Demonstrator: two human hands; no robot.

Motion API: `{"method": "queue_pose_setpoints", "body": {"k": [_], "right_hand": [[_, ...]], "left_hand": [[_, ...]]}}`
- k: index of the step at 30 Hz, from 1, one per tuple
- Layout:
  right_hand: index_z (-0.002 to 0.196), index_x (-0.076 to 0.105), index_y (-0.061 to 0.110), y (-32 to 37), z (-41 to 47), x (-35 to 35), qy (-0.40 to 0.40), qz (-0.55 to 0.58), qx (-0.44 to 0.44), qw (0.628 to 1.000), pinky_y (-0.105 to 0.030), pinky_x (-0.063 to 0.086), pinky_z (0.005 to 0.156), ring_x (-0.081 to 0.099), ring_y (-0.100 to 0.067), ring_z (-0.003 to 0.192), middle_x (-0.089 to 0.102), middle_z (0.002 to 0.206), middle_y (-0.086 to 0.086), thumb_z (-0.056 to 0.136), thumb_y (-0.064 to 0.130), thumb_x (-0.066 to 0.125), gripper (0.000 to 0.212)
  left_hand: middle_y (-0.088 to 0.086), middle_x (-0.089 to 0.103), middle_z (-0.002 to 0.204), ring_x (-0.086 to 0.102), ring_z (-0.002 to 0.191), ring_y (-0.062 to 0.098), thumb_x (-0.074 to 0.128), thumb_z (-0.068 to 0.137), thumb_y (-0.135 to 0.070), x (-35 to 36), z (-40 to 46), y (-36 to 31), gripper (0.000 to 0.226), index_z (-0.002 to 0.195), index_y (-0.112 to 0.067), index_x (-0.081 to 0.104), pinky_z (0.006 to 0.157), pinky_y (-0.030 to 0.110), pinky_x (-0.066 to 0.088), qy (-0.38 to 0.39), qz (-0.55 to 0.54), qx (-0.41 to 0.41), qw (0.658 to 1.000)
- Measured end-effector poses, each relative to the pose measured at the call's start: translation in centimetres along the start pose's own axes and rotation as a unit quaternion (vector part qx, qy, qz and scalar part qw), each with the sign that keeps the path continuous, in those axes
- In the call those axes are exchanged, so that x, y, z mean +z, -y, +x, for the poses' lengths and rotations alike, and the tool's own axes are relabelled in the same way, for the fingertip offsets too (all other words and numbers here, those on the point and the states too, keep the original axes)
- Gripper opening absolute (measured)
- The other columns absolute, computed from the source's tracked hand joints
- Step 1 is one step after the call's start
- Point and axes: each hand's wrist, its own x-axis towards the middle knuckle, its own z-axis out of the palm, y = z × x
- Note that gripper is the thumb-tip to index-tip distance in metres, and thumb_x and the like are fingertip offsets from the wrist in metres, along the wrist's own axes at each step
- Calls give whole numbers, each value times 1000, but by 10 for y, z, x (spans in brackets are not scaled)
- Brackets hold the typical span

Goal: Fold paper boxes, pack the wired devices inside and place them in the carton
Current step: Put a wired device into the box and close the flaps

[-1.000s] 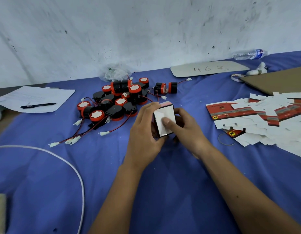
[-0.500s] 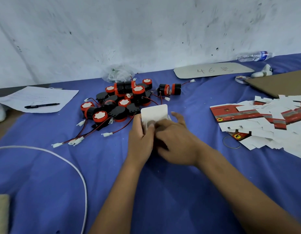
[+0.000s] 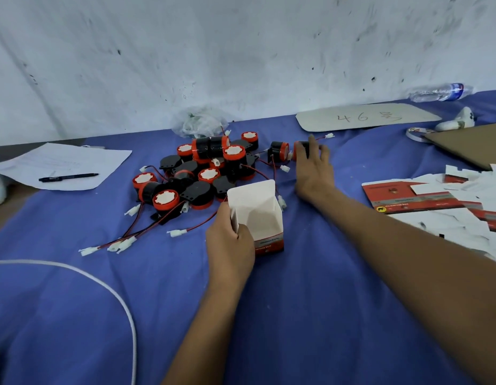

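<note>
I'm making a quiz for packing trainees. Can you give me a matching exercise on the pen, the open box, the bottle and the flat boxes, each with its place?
Things:
1. pen
2. box
3. bottle
4. flat boxes

Places:
A. in the left hand
B. by the wall, far right
C. on the paper sheet
D. piled on the cloth, right side

Pairs: 1-C, 2-A, 3-B, 4-D

One paper box [image 3: 258, 215], one pen [image 3: 69, 177], one bottle [image 3: 440, 92], two hands [image 3: 230, 243].

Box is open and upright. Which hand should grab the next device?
Right. The right hand already reaches over the wired device at the pile's far right edge, while the left hand grips the open paper box.
</note>
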Motion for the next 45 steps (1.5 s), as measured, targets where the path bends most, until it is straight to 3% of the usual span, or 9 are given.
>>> {"method": "queue_pose_setpoints", "body": {"k": [4,7,10,19,25,30,34,42,45], "right_hand": [[161,6,22,-2,42,5,86,-9,-45,995,-55,32,114,-12,-39,154,-15,168,-7,90,13,66,94],[157,21,13,-6,53,-4,105,-77,-97,987,-43,21,119,23,-44,145,26,159,-23,90,20,65,80],[131,52,10,0,42,-24,86,-89,-75,989,-36,42,89,57,-38,113,62,122,-20,89,19,67,45],[122,48,10,20,-79,-50,24,-47,-132,990,-45,42,85,51,-37,114,64,117,-15,89,59,56,59],[113,43,10,16,-130,-93,67,191,-64,977,-40,44,70,59,-31,88,62,102,-8,92,46,67,48],[121,43,24,69,-171,-137,16,423,-210,881,-31,53,67,65,-13,92,59,115,17,91,42,66,42],[120,40,25,102,-180,-124,55,275,-221,934,-43,53,79,59,-18,97,59,108,11,88,39,68,45],[112,42,15,94,-170,-109,51,193,-104,974,-40,48,71,60,-29,93,65,108,-9,91,30,69,37],[118,44,11,96,-169,-108,52,180,-74,980,-34,40,69,60,-30,97,65,112,-11,93,28,68,38]], "left_hand": [[1,67,93,62,88,13,40,88,12,1,1,4,34,103,-10,60,58,13,46,2,4,-12,1000],[5,67,95,60,89,10,41,87,11,1,1,2,35,105,-11,62,59,13,47,7,-6,-25,1000],[4,68,96,59,82,0,44,87,10,-1,0,-2,32,105,-9,62,60,15,47,5,-5,-31,999],[5,65,87,60,87,26,52,86,-11,-10,-5,-7,9,91,-7,58,64,37,50,-50,26,-42,998],[-15,65,88,62,87,6,53,93,-11,-22,-5,-4,13,88,-21,59,53,13,40,-47,21,-41,998],[-11,63,81,58,74,8,55,97,-12,-17,-2,1,12,92,-19,63,55,17,38,-17,58,-25,998],[-1,69,96,62,78,5,65,94,-3,-16,0,4,20,112,-9,68,61,5,42,-2,48,-49,998],[-20,65,72,58,68,-2,50,97,-15,-23,1,3,32,77,-39,59,57,14,39,38,-14,-7,999],[-5,71,85,66,82,19,39,99,-41,-25,1,3,34,86,-25,66,68,39,53,61,-38,-17,997]]}}
